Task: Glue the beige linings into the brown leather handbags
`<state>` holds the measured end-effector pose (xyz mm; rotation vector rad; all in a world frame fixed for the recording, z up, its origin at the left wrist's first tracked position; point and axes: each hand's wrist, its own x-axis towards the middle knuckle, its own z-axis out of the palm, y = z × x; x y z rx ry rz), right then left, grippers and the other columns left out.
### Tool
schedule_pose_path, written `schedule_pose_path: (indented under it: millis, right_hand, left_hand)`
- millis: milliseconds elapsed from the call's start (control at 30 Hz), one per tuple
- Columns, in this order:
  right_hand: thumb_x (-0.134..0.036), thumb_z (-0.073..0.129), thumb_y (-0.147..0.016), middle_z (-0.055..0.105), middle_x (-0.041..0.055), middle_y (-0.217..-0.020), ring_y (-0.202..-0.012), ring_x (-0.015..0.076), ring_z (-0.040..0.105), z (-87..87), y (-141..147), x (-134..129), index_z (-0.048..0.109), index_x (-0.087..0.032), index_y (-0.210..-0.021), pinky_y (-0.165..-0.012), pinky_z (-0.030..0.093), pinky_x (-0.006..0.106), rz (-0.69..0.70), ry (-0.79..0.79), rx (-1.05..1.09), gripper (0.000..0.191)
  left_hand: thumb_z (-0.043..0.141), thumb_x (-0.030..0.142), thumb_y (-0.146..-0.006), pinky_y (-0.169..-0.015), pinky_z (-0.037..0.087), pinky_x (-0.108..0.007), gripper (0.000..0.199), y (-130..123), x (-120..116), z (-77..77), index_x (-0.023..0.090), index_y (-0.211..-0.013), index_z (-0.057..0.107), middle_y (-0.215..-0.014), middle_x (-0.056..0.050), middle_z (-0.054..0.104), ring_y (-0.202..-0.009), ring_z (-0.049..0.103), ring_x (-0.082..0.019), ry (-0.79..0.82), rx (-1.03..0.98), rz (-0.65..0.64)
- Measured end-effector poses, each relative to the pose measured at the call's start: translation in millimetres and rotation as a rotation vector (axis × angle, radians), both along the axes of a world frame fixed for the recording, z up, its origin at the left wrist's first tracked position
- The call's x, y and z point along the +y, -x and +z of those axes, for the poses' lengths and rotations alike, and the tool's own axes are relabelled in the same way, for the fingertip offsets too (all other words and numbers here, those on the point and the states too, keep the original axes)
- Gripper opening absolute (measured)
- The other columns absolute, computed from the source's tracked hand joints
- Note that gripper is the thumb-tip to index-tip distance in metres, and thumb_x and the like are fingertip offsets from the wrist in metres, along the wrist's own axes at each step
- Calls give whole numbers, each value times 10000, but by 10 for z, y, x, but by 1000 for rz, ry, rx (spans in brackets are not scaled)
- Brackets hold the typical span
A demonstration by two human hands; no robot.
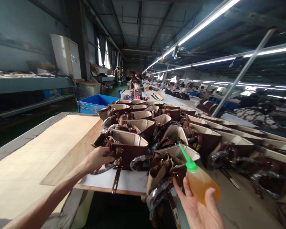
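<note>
Head view: left hand at the left end of the nearest brown bag, fingers bent, their tips partly hidden by the bag's parts; cannot tell whether they close on its film-wrapped handle or only touch it. Right hand cut off by the lower edge; palm turned up, thumb and fingers well spread but clamped about an amber bottle, base partly behind the thumb. Bottle's long axis slanted, green nozzle pointing up and to the left, in front of a second bag.

Nearest bag upright at the front of the table, on a white sheet; long axis roughly left to right, mouth up, strap hanging down in front. More bags in rows behind and to the right; those at far right appear blurred, contents hard to make out.
</note>
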<state>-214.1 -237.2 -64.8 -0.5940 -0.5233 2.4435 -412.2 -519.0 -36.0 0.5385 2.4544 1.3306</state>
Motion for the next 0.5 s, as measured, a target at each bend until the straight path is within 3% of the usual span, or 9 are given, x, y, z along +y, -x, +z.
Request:
schedule_pose_path:
  millis: [100,233,333,500]
  right_hand:
    - [-416,810,-588,626,25,-1011,-952,241,597,28,27,-33,560,-252,-1089,-911,426,611,-34,24,19,583]
    - [-359,844,-548,615,31,-1037,-983,235,583,56,59,-79,557,-246,-1118,-928,427,574,-27,92,16,648]
    - [-367,824,-590,624,27,-1032,-939,207,597,64,93,-111,582,-252,-1086,-948,392,585,-46,110,52,564]
    - [-380,772,-672,655,25,-986,-900,181,613,52,167,-142,601,-234,-1044,-955,371,581,-38,75,107,435]
  left_hand:
    - [530,527,-728,-313,114,-173,385,-61,46,54,153,-637,516,-434,12,560,-272,271,-36,-16,-189,-118]
    - [497,612,-707,-293,103,-170,448,-207,114,-121,165,-674,483,-383,32,507,-246,249,-33,-143,-243,-24]
    - [551,609,-664,-306,115,-155,450,-275,188,-265,171,-635,450,-355,60,434,-275,271,-29,-281,-273,49]
    - [579,622,-639,-280,121,-164,461,-325,369,-322,177,-665,465,-363,89,387,-250,194,-19,-373,-380,67]
